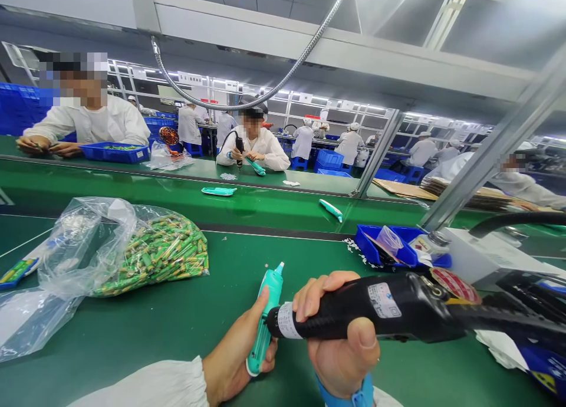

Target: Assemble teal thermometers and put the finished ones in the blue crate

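Observation:
My left hand (241,348) is closed around a teal plastic housing (273,284) with a pale pointed tip, tilted with the tip pointing away from me. In my right hand (338,342) is a black electric screwdriver (349,307), its fingers wrapped over the body and a blue band on the wrist. The screwdriver's nose meets the housing near its middle; the bit and any screw there are hidden. Beyond the left hand lies a clear plastic bag (154,253) full of green and yellow cylindrical pieces that look like batteries.
Blue parts bins (380,245) stand right, beside a white box (481,256). Teal housings (331,210) lie on the green conveyor belt (283,212). A metal post (499,141) slants up at right. Co-workers sit across the belt, one (256,144) holding a screwdriver and a teal housing.

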A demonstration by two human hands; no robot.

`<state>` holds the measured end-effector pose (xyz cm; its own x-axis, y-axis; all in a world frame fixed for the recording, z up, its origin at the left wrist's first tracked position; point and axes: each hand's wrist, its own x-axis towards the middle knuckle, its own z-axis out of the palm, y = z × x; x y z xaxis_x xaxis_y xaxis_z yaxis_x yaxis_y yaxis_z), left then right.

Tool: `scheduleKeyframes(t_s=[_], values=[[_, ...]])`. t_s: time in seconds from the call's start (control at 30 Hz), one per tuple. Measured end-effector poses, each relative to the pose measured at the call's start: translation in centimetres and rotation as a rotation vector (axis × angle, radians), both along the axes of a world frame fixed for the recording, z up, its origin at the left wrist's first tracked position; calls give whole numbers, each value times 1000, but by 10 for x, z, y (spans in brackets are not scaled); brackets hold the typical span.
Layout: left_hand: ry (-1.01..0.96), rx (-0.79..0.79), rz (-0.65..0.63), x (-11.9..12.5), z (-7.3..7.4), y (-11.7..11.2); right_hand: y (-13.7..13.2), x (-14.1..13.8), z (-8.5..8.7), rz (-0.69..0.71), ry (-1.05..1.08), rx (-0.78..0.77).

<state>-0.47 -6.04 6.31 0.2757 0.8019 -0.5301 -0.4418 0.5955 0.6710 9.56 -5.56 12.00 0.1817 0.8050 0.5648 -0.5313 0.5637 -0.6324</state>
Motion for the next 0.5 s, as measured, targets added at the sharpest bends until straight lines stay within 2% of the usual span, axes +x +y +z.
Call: scheduleKeyframes(t_s=[0.13, 0.3, 0.4, 0.47, 0.5], values=[[-9, 4, 12, -1, -2, -1, 2, -1, -4, 16, 28, -26], [-1, 23, -7, -2, -3, -2, -5, 3, -9, -34, 55, -63], [2, 35, -5, -3, 0, -1, -10, 24, -3, -57, 40, -9], [16, 12, -19, -6, -1, 1, -11, 51, 6, -169, 11, 38], [29, 2, -35, -8, -4, 3, -10, 68, 11, -267, -16, 44]])
